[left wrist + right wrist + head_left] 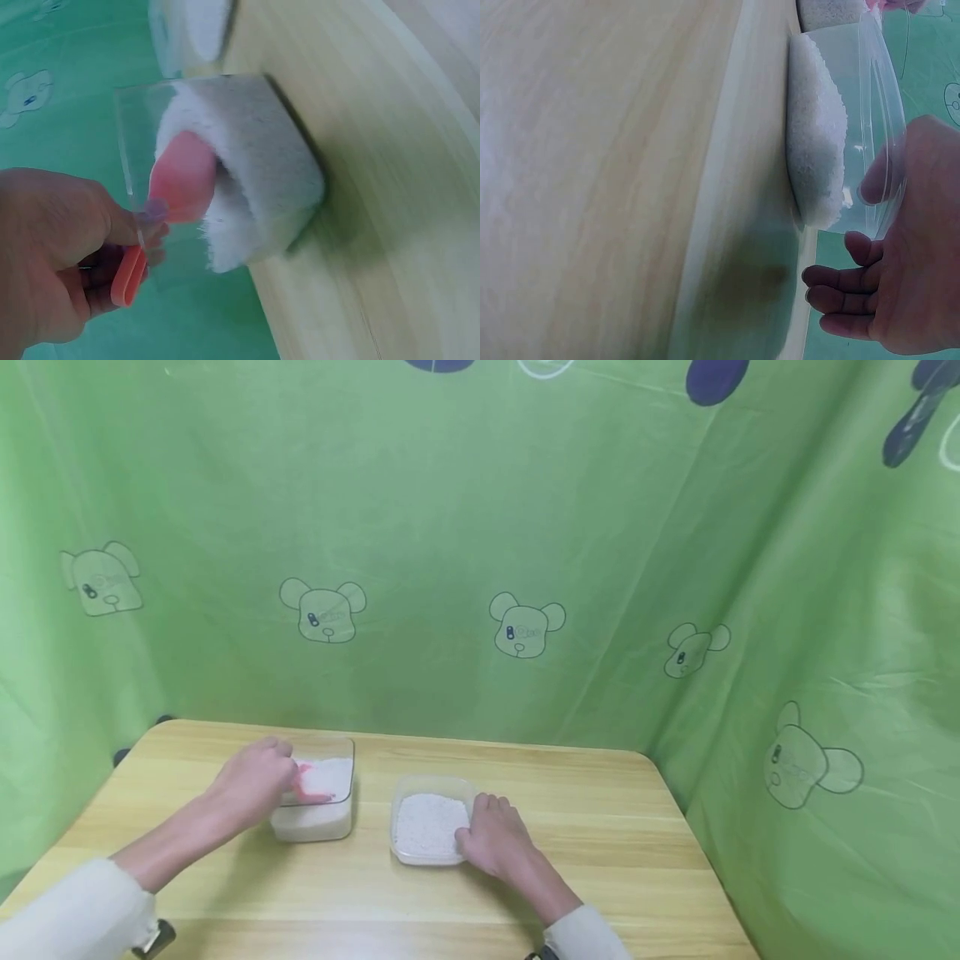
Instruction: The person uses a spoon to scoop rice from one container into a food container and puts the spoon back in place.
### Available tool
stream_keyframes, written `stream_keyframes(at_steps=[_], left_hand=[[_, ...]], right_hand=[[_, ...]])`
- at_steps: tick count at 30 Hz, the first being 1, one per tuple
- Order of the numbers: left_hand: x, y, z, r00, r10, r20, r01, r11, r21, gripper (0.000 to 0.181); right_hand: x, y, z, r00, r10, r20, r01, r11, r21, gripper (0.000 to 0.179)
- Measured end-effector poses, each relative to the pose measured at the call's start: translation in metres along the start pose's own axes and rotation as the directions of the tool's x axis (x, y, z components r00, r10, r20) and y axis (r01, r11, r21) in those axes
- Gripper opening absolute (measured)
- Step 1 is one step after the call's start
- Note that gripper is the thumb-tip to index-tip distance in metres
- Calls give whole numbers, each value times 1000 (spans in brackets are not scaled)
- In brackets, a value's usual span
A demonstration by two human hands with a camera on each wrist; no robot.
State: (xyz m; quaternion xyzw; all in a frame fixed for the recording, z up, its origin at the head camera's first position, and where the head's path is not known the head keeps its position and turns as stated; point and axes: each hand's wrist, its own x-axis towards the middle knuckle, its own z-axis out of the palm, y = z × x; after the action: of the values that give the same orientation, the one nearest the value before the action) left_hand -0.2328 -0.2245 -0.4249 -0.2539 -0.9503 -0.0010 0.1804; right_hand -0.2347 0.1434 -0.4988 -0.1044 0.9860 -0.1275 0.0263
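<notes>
In the head view my left hand (255, 778) is over a clear square container (313, 827) at the table's left, filled with white grains (334, 774). It grips the handle of a pink scoop (184, 176); the scoop's bowl dips into the grains in the left wrist view. To the right stands a lower translucent plastic tub (428, 860) with a layer of white grains (430, 823). My right hand (498, 837) holds that tub by its right rim, thumb on one side of the wall and fingers on the other (847, 289).
Both containers stand on a light wood-grain table (570, 827) with rounded corners. A green curtain (450, 527) with bear-head outlines hangs behind the table and along its sides. The tub is a short gap to the right of the clear container.
</notes>
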Motion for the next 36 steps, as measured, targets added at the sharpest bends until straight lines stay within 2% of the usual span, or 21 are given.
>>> stream_keyframes(at_steps=[4,8,13,15,17,22,28,36], left_hand=[[-3,-1,-6,997,-67,29,69,994,-86,12],[-8,-3,-8,993,-113,34,117,985,-129,11],[-17,-6,-7,991,-130,-22,125,978,-165,13],[-19,-6,-8,990,-136,-33,128,976,-177,9],[-22,-5,-9,988,-149,-32,140,971,-193,7],[-25,-5,-11,984,-174,-37,161,959,-232,16],[-28,-5,-11,981,-191,-41,176,954,-242,16],[-32,-5,-10,972,-231,-38,211,934,-288,23]], right_hand=[[1,0,1,1000,1,-2,-1,1000,-5,39],[2,-1,1,1000,-2,-4,2,1000,0,37],[1,-3,0,1000,-18,-13,18,1000,13,37],[1,-3,0,1000,-24,-18,24,1000,15,36],[1,-3,-1,999,-27,-22,28,1000,11,36],[0,-2,-2,999,-28,-21,28,1000,5,36],[-1,-1,-1,1000,-19,-9,20,1000,8,35],[-1,1,2,1000,-16,-10,16,1000,5,35]])
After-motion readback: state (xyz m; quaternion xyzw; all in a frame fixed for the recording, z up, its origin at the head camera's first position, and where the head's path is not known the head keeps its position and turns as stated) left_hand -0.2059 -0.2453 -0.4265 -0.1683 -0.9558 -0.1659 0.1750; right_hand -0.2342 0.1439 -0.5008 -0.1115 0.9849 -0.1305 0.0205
